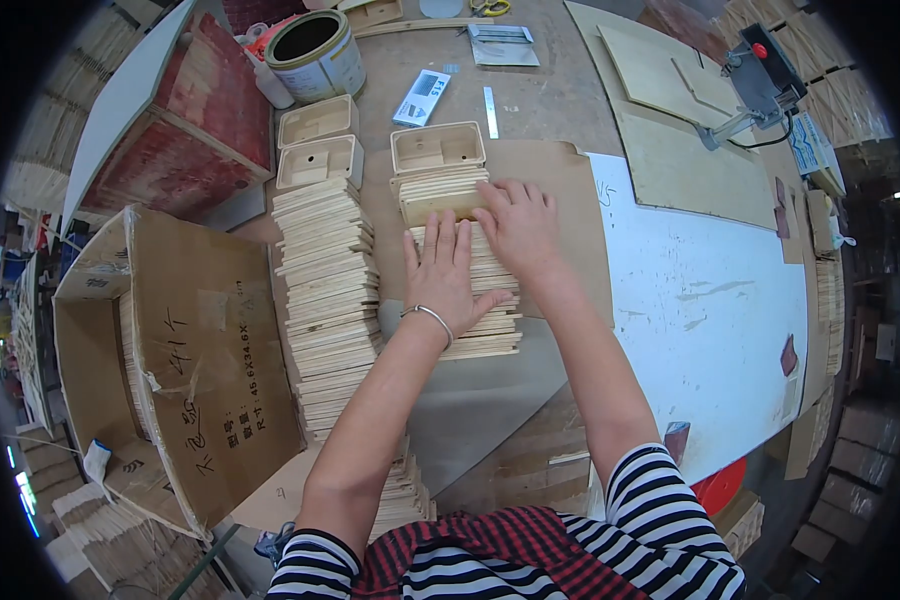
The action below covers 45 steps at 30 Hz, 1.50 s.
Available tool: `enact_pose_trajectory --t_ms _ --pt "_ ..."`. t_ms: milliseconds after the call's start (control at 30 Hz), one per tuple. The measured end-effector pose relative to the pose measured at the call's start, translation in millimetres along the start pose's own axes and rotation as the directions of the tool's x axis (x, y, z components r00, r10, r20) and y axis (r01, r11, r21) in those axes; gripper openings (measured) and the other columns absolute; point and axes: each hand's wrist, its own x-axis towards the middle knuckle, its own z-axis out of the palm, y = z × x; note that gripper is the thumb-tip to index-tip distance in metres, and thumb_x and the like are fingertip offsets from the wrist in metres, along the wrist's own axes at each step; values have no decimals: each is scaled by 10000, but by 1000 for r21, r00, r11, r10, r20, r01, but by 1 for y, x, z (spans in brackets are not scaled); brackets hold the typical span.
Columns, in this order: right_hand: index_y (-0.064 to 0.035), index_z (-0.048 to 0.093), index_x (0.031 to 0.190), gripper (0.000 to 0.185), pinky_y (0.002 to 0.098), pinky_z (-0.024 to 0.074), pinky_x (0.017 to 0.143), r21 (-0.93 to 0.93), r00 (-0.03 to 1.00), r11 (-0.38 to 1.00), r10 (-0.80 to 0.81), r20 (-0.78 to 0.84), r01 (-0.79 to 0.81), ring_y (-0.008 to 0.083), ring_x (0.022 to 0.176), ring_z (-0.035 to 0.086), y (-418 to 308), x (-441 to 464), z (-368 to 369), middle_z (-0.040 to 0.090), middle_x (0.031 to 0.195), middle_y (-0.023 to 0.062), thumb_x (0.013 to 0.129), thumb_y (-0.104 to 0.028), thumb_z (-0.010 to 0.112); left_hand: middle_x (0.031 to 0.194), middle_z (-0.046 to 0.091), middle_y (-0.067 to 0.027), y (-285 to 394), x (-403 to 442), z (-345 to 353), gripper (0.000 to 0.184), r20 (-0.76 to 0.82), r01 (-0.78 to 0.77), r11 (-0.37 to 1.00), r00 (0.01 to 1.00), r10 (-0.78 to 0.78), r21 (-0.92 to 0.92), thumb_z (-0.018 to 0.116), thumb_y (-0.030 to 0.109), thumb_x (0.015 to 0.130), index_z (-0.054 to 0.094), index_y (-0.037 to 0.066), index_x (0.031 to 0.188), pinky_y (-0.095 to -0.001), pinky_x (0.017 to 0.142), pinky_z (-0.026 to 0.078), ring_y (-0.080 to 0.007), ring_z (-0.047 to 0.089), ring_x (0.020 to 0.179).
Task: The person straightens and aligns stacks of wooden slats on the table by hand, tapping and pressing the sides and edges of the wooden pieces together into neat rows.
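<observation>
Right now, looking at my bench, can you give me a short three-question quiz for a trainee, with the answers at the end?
1. Which wrist wears the bracelet?
2. True or false: the longer row of thin wooden pieces lies to the left of the left hand.
3. What sits just beyond the row of pieces under the left hand?
A. A pair of scissors
B. A small wooden tray
C. An open can

Key:
1. The left wrist.
2. True.
3. B, a small wooden tray.
</observation>
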Motion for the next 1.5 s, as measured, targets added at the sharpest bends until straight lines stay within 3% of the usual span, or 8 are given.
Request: enact_pose_trajectory --t_ms 467,700,867,1133,1500 --pt "-146 614 1177 348 440 367 890 -111 994 989 -103 -32 99 231 1066 516 -1 -5 -4 600 1137 24 883 -333 612 1564 166 -201 -1 0 1 1126 -37 -15 1000 999 15 6 574 752 731 230 -8 1487 -557 1162 9 -333 72 1473" --pt "-160 623 1190 330 406 388 885 72 997 995 -68 20 66 230 1036 552 6 -18 -6 623 1100 34 874 -256 628 1562 157 -213 -3 7 -9 1194 8 9 1000 1000 -8 -28 616 766 680 220 -23 1484 -557 1162 -1 -337 66 1473" --pt "-157 622 1191 333 413 389 885 80 996 996 31 -83 -24 230 1056 550 4 -1 0 620 1105 33 874 -257 627 1561 158 -214 -4 8 -5 1210 16 -4 1000 1000 4 -13 619 772 671 213 -26 1485 -559 1162 -1 -339 66 1473" --pt "-160 627 1179 325 418 388 881 -3 999 1000 8 -50 -8 226 1065 545 2 4 3 613 1126 25 870 -259 632 1561 155 -216 -4 7 -4 1214 5 -6 1000 1000 7 -30 619 775 665 217 -27 1483 -555 1164 0 -340 61 1473" --pt "-142 631 1155 308 422 390 873 88 999 996 -35 0 34 233 1058 544 8 -12 -3 613 1119 33 865 -245 635 1571 132 -203 -10 17 -3 1214 -15 -4 1000 1000 4 -25 625 770 661 214 -20 1485 -552 1165 0 -342 49 1474"
